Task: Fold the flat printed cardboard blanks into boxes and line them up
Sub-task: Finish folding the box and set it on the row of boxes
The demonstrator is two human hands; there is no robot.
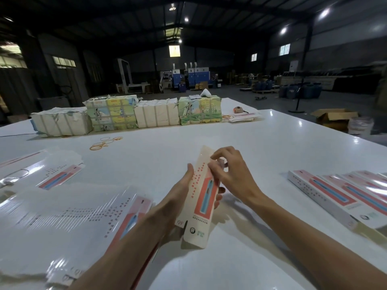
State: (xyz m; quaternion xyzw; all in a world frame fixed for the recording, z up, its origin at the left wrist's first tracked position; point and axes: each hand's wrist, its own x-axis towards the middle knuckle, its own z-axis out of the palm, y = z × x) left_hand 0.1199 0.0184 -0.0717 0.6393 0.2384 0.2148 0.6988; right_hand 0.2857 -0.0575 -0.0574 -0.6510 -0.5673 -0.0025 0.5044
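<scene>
A long white box blank [201, 197] with a red and blue print stands half-formed and tilted above the table's middle. My left hand [178, 197] grips it from the left and underneath, fingertips showing at its right edge. My right hand [232, 172] pinches the upper right edge of the box near its top flap. A fanned stack of flat printed blanks [69, 218] lies at the lower left. Several folded boxes [339, 197] lie side by side in a row at the right.
The white table [240, 143] carries more flat blanks [56, 176] at the far left, loose rubber bands [104, 143] in the middle, and wrapped bundles [129, 114] along the far edge. A tape measure [237, 110] and a small pile of blanks [243, 118] sit at the back right.
</scene>
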